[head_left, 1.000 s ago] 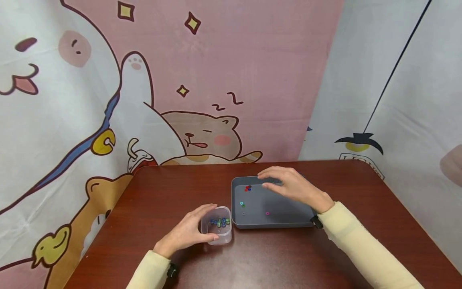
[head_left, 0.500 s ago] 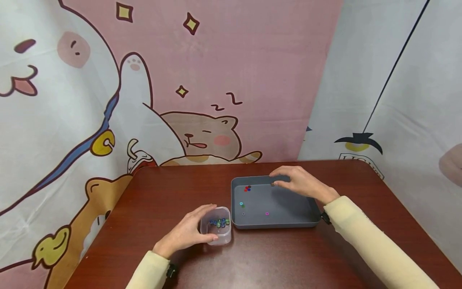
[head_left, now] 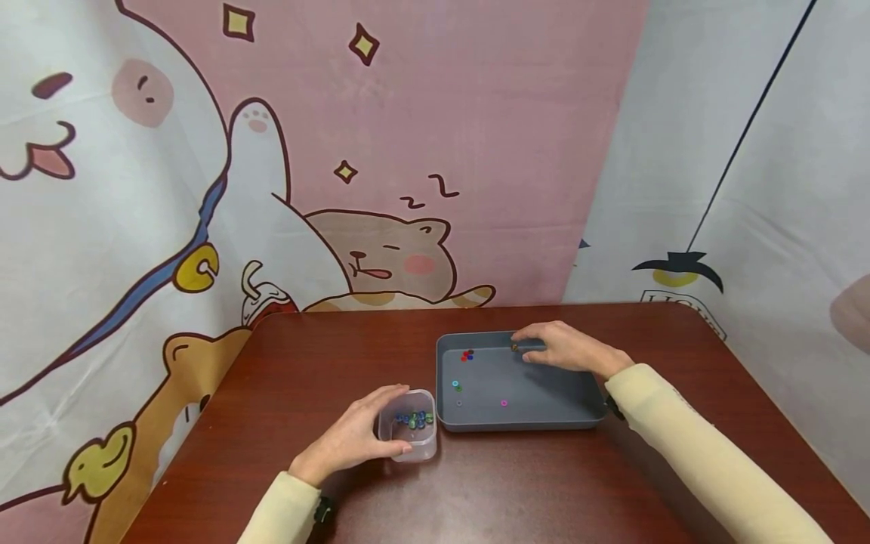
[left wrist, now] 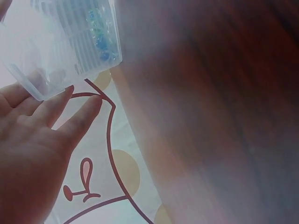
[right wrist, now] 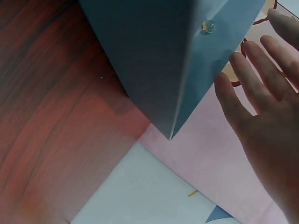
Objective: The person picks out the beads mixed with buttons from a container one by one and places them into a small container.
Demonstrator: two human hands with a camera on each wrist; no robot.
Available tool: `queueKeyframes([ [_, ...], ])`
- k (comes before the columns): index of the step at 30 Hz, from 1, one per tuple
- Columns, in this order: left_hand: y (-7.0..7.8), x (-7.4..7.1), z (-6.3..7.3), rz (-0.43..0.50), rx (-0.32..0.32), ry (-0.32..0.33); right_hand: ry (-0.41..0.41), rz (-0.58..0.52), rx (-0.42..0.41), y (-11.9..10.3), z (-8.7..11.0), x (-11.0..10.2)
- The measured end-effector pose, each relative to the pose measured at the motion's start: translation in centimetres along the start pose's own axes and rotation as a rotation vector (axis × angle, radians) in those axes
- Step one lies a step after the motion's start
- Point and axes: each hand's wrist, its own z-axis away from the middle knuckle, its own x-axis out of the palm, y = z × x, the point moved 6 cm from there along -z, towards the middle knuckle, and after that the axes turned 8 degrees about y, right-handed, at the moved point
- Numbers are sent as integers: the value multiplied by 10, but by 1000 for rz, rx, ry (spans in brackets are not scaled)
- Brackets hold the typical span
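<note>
My left hand (head_left: 356, 431) holds a small clear plastic container (head_left: 423, 449), thumb on the near side and fingers on the far side. Several blue and green glass marbles (head_left: 416, 418) lie in it; the left wrist view shows these marbles (left wrist: 102, 39) blurred through the wall. Over the back of a shallow grey tray (head_left: 544, 425) hovers my right hand (head_left: 567, 349), thumb and fingers apart. A brownish marble (head_left: 514, 348) lies in the tray close to its fingertips. From the right wrist, this marble (right wrist: 209, 26) looks clear and amber, with a gap between it and the fingers.
Small red and blue pieces (head_left: 467, 355) sit in the tray's back left. Nearer lie a light-blue ring (head_left: 455, 384), a green piece (head_left: 458, 388) and a pink ring (head_left: 504, 403). The brown wooden table (head_left: 326, 340) meets a printed cloth backdrop (head_left: 476, 113).
My right hand has moved right and lower over the tray's back, and the brownish marble has come into sight by its fingertips. My left hand stays on the container.
</note>
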Motion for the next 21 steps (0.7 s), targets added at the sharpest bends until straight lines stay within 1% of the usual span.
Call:
queueKeyframes([
  [2,0,0,0,-2,-2,-1,7,13,-9,-2,0,-4],
  [6,0,1,0,0,-2,4,57,19,-21,-7,-4,-18],
  [10,-2,0,0,3,-2,9,89,-2,-31,-11,-14,-24],
  [12,-2,0,0,1,-4,7,87,-16,-33,-11,-19,-21],
  [16,-2,1,1,4,-8,0,61,-35,-16,-5,-27,-9],
  [21,-2,0,0,3,-7,2,39,-50,38,6,-32,4],
])
